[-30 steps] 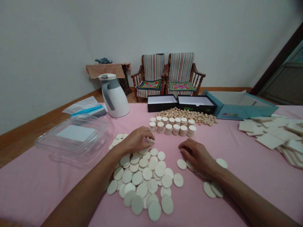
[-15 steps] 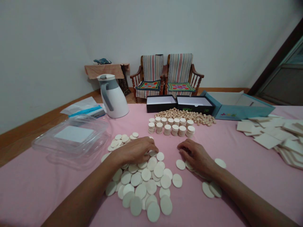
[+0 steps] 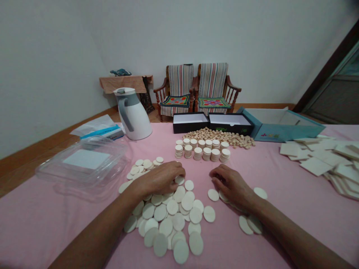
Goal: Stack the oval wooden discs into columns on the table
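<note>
Many pale round wooden discs [image 3: 172,207] lie in a loose pile at centre left. My left hand [image 3: 165,177] is over the back of this pile, its fingers curled down and closed at a disc [image 3: 179,180] by the fingertips; the thumb is mostly hidden. On the right, my right hand [image 3: 231,184] rests low over a few more discs [image 3: 213,194], partly covering them. Its fingers are bent inward and closed, and what they hold, if anything, is hidden. Beyond both hands stand two rows of short disc stacks [image 3: 206,154].
Behind the stacks lie small wooden pieces [image 3: 218,137], two black boxes [image 3: 190,123] and a blue box [image 3: 288,129]. Square wooden sheets [image 3: 316,166] are heaped at right. At left are a clear plastic container [image 3: 112,157], a tissue pack [image 3: 103,132] and a white jug [image 3: 137,119].
My left hand has shifted slightly left and its fingers have curled in more. A disc edge seen behind its fingers earlier is now hidden. My right hand has barely moved.
</note>
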`<state>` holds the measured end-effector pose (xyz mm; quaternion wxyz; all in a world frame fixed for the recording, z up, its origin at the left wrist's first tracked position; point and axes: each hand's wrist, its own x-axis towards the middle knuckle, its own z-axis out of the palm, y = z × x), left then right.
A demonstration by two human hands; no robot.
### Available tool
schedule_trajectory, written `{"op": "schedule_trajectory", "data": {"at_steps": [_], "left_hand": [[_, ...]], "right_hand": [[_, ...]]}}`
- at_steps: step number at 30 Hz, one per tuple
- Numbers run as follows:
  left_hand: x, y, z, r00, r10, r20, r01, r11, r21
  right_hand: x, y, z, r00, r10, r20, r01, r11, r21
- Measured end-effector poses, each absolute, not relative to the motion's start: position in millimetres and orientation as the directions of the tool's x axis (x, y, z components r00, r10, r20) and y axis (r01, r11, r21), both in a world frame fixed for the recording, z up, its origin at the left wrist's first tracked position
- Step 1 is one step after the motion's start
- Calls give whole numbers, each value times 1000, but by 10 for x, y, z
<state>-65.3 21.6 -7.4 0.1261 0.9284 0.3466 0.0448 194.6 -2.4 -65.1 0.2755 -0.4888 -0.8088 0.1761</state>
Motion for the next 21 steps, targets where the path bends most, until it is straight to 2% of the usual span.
{"op": "schedule_trajectory", "data": {"at_steps": [3, 5, 7, 10, 17, 21], "left_hand": [[-691, 297, -101, 694, 701, 162, 650, -708, 275], [-722, 369, -141, 602, 746, 284, 682, -666, 302], [-748, 436, -199, 502, 794, 344, 729, -602, 325], [-766, 495, -291, 429, 841, 329, 786, -527, 323], [-748, 493, -369, 431, 869, 243, 822, -489, 293], [-751, 507, -367, 418, 873, 250, 821, -481, 307]], "right_hand": [[1945, -26, -655, -370, 887, 275, 693, 461, -555], [1948, -27, -660, -370, 887, 274, 693, 461, -555], [1953, -25, -666, -376, 886, 271, 688, 462, -560], [1959, -20, -670, -381, 886, 265, 683, 463, -565], [1953, -24, -677, -381, 885, 266, 687, 464, -560], [1956, -24, -678, -385, 885, 263, 692, 465, -552]]}}
